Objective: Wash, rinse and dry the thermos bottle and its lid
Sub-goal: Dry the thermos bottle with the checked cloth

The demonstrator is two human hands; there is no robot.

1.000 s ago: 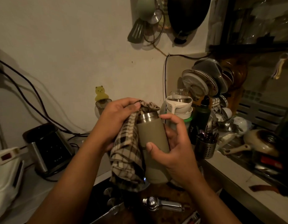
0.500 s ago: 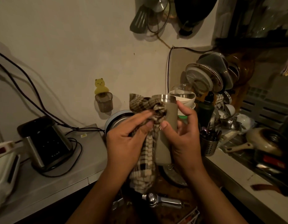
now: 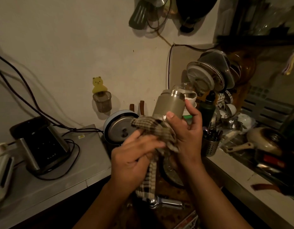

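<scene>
while the olive-green cylindrical thermos bottle point(image 3: 169, 106) tilts with its bare steel mouth toward one o'clock, the right hand point(image 3: 186, 135) curls its fingers and thumb round the lower body, thumb pressed on the front. the left hand point(image 3: 134, 157) bunches a brown-and-cream checked cloth point(image 3: 155, 129) against the bottle's lower end, fingers curled into the fabric, whose tail hangs toward six o'clock. the bottle is held in the air above a dark worktop. at nine o'clock a black and steel appliance point(image 3: 39, 143) stands on the grey counter point(image 3: 60, 176); at three o'clock a perforated steel cutlery holder point(image 3: 209, 146) stands beside stacked dishes point(image 3: 207, 76).
</scene>
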